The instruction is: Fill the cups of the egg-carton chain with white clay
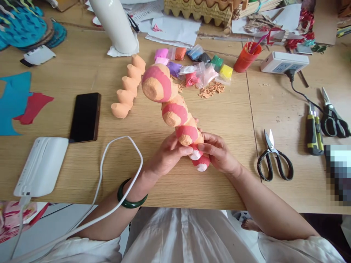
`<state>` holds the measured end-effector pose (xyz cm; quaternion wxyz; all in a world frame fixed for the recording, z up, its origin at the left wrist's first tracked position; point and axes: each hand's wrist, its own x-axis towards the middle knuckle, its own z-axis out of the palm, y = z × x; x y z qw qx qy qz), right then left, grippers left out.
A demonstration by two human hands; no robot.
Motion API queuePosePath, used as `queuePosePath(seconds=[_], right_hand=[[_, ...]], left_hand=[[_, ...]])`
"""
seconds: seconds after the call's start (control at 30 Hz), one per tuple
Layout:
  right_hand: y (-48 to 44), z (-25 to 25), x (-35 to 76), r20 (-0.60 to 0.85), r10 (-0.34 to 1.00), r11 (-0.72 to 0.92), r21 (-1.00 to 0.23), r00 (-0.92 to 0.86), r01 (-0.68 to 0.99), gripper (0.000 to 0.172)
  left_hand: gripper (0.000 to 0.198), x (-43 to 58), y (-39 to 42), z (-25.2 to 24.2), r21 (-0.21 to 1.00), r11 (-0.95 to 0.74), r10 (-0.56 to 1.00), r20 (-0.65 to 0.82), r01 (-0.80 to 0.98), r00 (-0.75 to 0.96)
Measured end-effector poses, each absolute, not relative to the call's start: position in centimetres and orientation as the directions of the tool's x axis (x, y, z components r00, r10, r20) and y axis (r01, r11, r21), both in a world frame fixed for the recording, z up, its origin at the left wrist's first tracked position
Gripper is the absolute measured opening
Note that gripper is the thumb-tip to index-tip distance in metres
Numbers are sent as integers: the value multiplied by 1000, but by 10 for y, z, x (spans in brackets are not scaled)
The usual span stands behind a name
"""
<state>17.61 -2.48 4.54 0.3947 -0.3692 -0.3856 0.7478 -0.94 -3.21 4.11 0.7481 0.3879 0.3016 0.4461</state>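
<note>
Both hands hold a strip of egg-carton cups [172, 113] tilted above the table. Its cups are orange with pinkish-red bands, and the two nearest me have white tips. My left hand [167, 153] grips it from the left, thumb on a white-tipped cup. From the right, my right hand [218, 151] pinches the same cup with thumb and fingers; some fingertips are hidden behind the strip. A second, plain orange egg-carton strip [128, 87] lies on the table to the left. Beyond the held strip are small bags of coloured clay [174, 68] and orange shreds [211, 90].
Black-handled scissors [274, 157], a utility knife [312, 131] and a power strip [285, 63] lie right. A red cup [246, 56] holds sticks. Left are a phone [85, 117] and a white power bank [42, 166]; its white cable [101, 171] loops over my left forearm.
</note>
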Motion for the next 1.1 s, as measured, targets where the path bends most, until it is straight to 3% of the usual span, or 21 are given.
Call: queuePosePath(seconds=[0.17,0.5,0.77,0.87,1.0,1.1], right_hand=[[-26,43,175,-240,882,-357,-903,-406,-241,24],[-25,46,169,-296,852,-439,-853,-431,-283,31],[-29,50,167,-317,859,-427,-877,-403,-221,29],[-27,50,168,-378,843,-503,-807,-383,-309,27],[-20,46,170,-479,786,-618,-619,-390,-485,31],[-18,42,170,-509,769,-637,-559,-388,-531,29]], left_hand=[[68,-10,-33,36,875,276,918,-117,-397,380],[72,-10,-29,30,845,346,908,-191,-409,374],[47,-9,-31,36,848,389,891,-247,-360,381],[45,-8,-31,40,820,402,888,-240,-408,393],[40,-7,-30,44,756,424,876,-202,-499,439],[38,-5,-30,45,782,391,888,-181,-487,423]])
